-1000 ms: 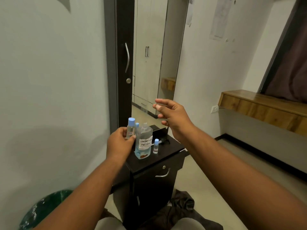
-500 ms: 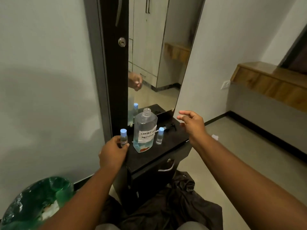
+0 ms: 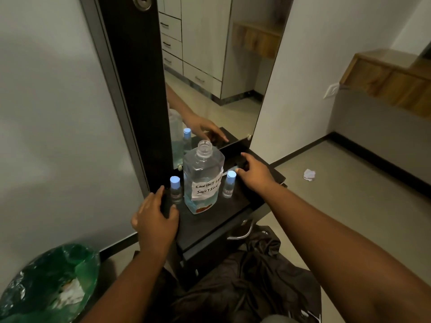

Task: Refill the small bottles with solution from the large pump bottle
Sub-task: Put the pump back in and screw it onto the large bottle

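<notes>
The large clear bottle (image 3: 202, 183), hand-labelled "contact lens solution", stands uncapped with its neck open on the black cabinet top (image 3: 210, 220); a little blue liquid sits at its bottom. A small blue-capped bottle (image 3: 175, 190) stands to its left and another (image 3: 229, 184) to its right. My left hand (image 3: 154, 217) rests on the cabinet's front left corner, fingers apart beside the left small bottle. My right hand (image 3: 254, 173) reaches down behind the right small bottle, fingertips on a dark item (image 3: 240, 163) I cannot make out.
A tall mirror (image 3: 217, 78) rises behind the bottles and reflects them and my arm. A green-lined bin (image 3: 53, 283) sits at the lower left. Dark cloth (image 3: 251, 276) lies on the floor before the cabinet, whose drawer has a metal handle (image 3: 240, 235). Crumpled paper (image 3: 309, 174) lies at the right.
My left hand set the small bottle down left of the large one and loosened from it. My right hand dropped onto the cabinet top behind the right small bottle. The view tilted down.
</notes>
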